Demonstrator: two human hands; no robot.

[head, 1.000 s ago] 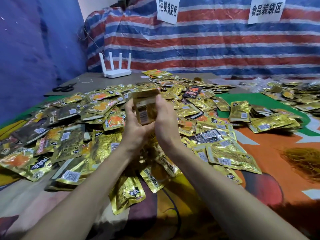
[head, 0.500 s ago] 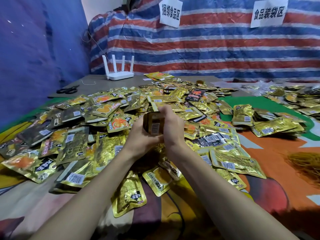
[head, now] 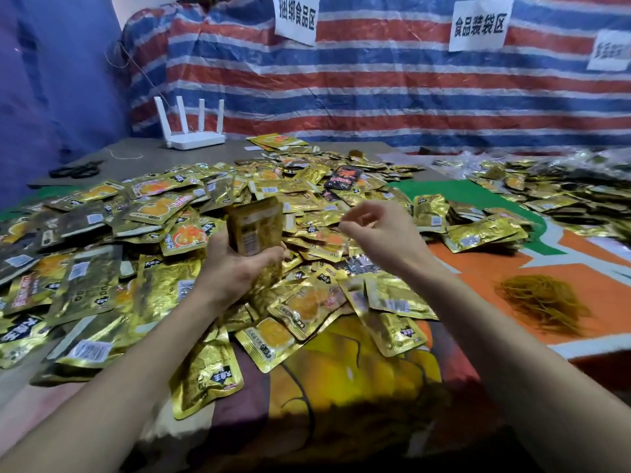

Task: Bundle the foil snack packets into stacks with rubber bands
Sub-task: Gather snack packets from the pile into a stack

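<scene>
Desk (head: pixel 143 165): most foil packets (head: pixel 102 278) lay loose.
Left hand (head: pixel 235 271): gripped one stack (head: pixel 254 227), no band seen.
Right hand (head: pixel 379 230): curled loosely, held nothing.

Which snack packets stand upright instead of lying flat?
The stack of foil packets that the left hand grips at its lower end. The loose packets around it lie flat or nearly flat.

Gold foil packet stack (head: pixel 254 227), seemingly upright
</scene>
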